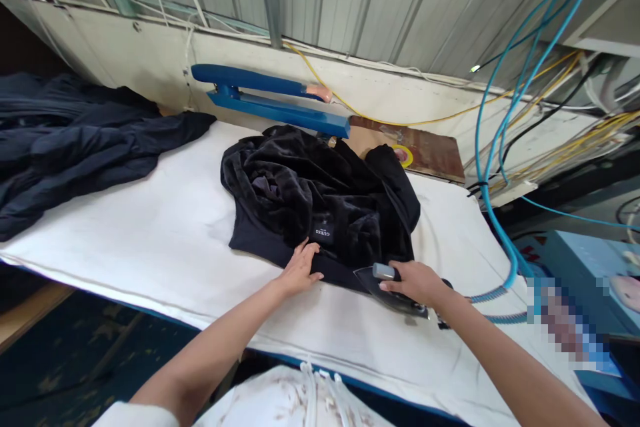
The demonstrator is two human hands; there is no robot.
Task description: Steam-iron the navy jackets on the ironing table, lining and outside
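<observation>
A black jacket (345,210) lies on the white-covered ironing table (185,213), its plush lining turned up and a "GUESS" label (323,230) showing near the lower edge. My left hand (299,270) rests on the smooth band along that edge, just below the label, fingers spread and holding nothing. To its right, my right hand (419,281) is wrapped round the handle of a steam iron (384,272). The iron's pointed tip faces left, over the band's right part. My hand covers some of the handle, and the underside of the iron is hidden.
Dark garments (75,140) are heaped at the left. A blue sleeve board (280,107) stands along the back, with a yellow tape roll (403,156) to its right. Blue hoses (493,200) hang at the right, beside a blue box (587,273).
</observation>
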